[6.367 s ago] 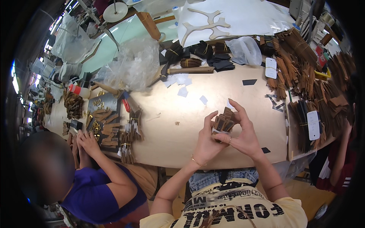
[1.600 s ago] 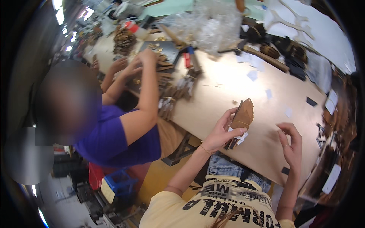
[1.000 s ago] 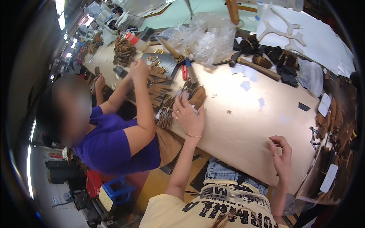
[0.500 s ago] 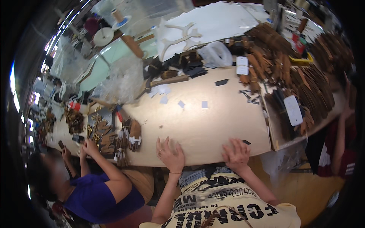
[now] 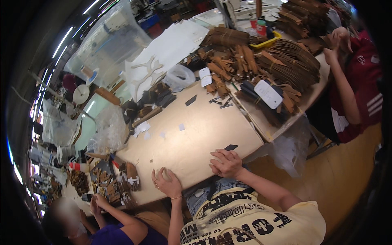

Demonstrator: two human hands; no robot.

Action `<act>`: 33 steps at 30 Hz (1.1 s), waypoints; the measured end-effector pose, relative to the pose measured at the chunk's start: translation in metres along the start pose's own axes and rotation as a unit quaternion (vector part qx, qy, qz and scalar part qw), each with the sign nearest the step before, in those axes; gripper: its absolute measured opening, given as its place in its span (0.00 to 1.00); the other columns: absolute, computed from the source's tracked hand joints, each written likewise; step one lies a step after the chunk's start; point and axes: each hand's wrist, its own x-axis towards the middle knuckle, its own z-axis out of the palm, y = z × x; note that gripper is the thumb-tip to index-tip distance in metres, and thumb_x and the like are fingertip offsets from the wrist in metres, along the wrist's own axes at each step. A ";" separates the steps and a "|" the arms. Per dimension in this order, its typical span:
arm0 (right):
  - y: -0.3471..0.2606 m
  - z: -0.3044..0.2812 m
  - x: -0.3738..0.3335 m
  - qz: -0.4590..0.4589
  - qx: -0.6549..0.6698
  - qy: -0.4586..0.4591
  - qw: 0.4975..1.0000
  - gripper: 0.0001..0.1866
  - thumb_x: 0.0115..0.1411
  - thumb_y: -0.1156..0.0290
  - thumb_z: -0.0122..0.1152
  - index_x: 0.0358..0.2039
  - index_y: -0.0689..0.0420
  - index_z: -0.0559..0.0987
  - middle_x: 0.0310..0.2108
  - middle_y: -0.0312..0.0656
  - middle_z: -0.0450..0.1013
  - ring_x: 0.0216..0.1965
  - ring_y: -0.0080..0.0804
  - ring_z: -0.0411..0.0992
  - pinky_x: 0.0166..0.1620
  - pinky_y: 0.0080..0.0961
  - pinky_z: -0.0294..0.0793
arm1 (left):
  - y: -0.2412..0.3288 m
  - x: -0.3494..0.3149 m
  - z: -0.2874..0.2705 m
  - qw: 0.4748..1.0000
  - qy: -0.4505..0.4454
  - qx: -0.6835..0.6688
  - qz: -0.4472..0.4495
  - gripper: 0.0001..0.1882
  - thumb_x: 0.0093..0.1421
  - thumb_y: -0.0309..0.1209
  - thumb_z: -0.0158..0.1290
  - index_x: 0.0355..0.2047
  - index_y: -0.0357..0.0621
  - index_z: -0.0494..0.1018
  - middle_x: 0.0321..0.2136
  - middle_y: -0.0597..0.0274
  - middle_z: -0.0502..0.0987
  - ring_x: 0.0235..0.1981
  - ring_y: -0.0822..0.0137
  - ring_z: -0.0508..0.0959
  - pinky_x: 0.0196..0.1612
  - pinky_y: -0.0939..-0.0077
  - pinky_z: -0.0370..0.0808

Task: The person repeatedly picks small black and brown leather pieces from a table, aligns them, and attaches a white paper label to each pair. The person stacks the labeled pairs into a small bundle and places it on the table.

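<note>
My left hand [image 5: 167, 183] rests near the front edge of the tan worktable [image 5: 204, 122], fingers apart and slightly bent, holding nothing. To its right, my right hand [image 5: 227, 164] lies at the same edge with fingers loosely bent and nothing visible in them. Just beyond its fingertips is a small black flat piece [image 5: 231, 147]. A second black piece [image 5: 190, 100] lies farther back. Small pale paper squares, one of them a white square [image 5: 181, 127], are scattered beyond my left hand.
Brown strip bundles [image 5: 286, 61] and a white tag [image 5: 268, 94] fill the right side, near a co-worker in a dark red top [image 5: 359, 81]. At left, a co-worker in purple [image 5: 122, 234] sits by small brown pieces [image 5: 108, 179]. A clear plastic bag [image 5: 108, 130] lies behind.
The view has swung to the right, showing more of the co-worker there. My right hand's fingers have drawn closer together beside the black piece; my left hand stays at the table edge.
</note>
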 end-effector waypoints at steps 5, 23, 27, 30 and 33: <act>0.000 0.000 0.001 0.000 0.001 0.001 1.000 0.06 0.55 0.59 0.59 0.27 0.43 0.80 0.42 0.28 0.78 0.49 0.25 0.73 0.50 0.26 0.63 | -0.001 0.001 0.000 1.000 -0.003 -0.013 0.019 0.14 0.60 0.35 0.56 0.45 0.42 0.76 0.59 0.43 0.66 0.60 0.44 0.66 0.61 0.50 0.60; -0.001 -0.001 0.002 0.000 0.011 0.002 1.000 0.03 0.52 0.62 0.60 0.26 0.44 0.80 0.39 0.28 0.78 0.47 0.26 0.74 0.48 0.27 0.64 | 0.001 -0.002 0.000 1.000 0.009 -0.019 0.010 0.12 0.60 0.34 0.56 0.41 0.42 0.78 0.58 0.45 0.67 0.59 0.45 0.66 0.61 0.51 0.61; -0.001 -0.001 0.004 -0.003 0.009 0.014 1.000 0.03 0.52 0.62 0.60 0.25 0.43 0.79 0.38 0.27 0.78 0.47 0.26 0.74 0.48 0.27 0.64 | 0.001 -0.001 0.001 1.000 0.015 -0.019 0.008 0.12 0.60 0.34 0.56 0.40 0.41 0.78 0.57 0.44 0.67 0.59 0.45 0.67 0.60 0.50 0.61; -0.001 -0.001 0.005 -0.001 0.012 0.018 1.000 0.04 0.53 0.62 0.60 0.25 0.45 0.78 0.37 0.28 0.77 0.46 0.26 0.73 0.46 0.27 0.66 | 0.001 0.000 0.001 0.999 0.019 -0.020 0.018 0.12 0.60 0.34 0.56 0.40 0.41 0.78 0.57 0.44 0.67 0.58 0.45 0.67 0.60 0.50 0.62; -0.001 -0.002 0.005 0.000 0.018 0.020 1.000 0.04 0.53 0.62 0.60 0.25 0.46 0.78 0.36 0.29 0.76 0.46 0.26 0.73 0.45 0.27 0.66 | -0.001 0.000 0.001 0.999 0.011 -0.025 0.026 0.12 0.60 0.33 0.56 0.40 0.41 0.78 0.56 0.44 0.67 0.58 0.44 0.67 0.59 0.51 0.62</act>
